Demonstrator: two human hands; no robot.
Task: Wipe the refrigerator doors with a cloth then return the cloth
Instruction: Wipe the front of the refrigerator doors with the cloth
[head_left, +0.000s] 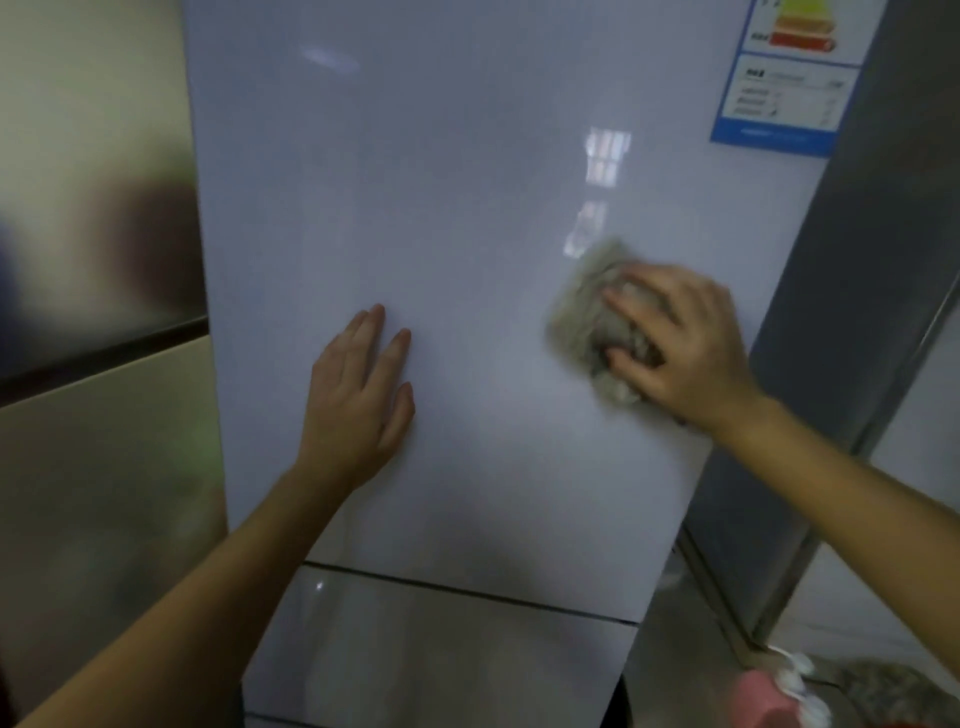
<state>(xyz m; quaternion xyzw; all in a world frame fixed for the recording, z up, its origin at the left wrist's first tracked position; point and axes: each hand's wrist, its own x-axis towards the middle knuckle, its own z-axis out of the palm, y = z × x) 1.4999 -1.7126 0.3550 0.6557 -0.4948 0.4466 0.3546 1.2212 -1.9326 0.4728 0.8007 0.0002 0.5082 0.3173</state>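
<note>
Fridge: tall pale unit with glossy doors; upper door (441, 234) fills most of the view, with a dark seam below it and a lower door (441, 649) under that
Sticker: blue-edged label (784, 88) with coloured bars sits at the upper door's top right corner; its print is too blurred to read
Cloth: grey, bunched cloth (587, 317) lies against the upper door, right of centre and low on the panel, partly covered by the right hand; its edges are smeared by blur
Right hand: right hand (680, 343) is pressed onto the cloth, fingers curled over it and a little apart, thumb low at the cloth's lower edge
Left hand: left hand (358, 400) lies flat and empty on the upper door, left of the cloth and well apart from it; fingers straight, mostly together, with the thumb held out to the right
Arms: both forearms are bare and come in from the bottom corners
Surroundings: beige wall (98, 415) stands left of the fridge, a grey panel (883, 260) right of it; a pink item (763, 696) at bottom right is too blurred to tell
</note>
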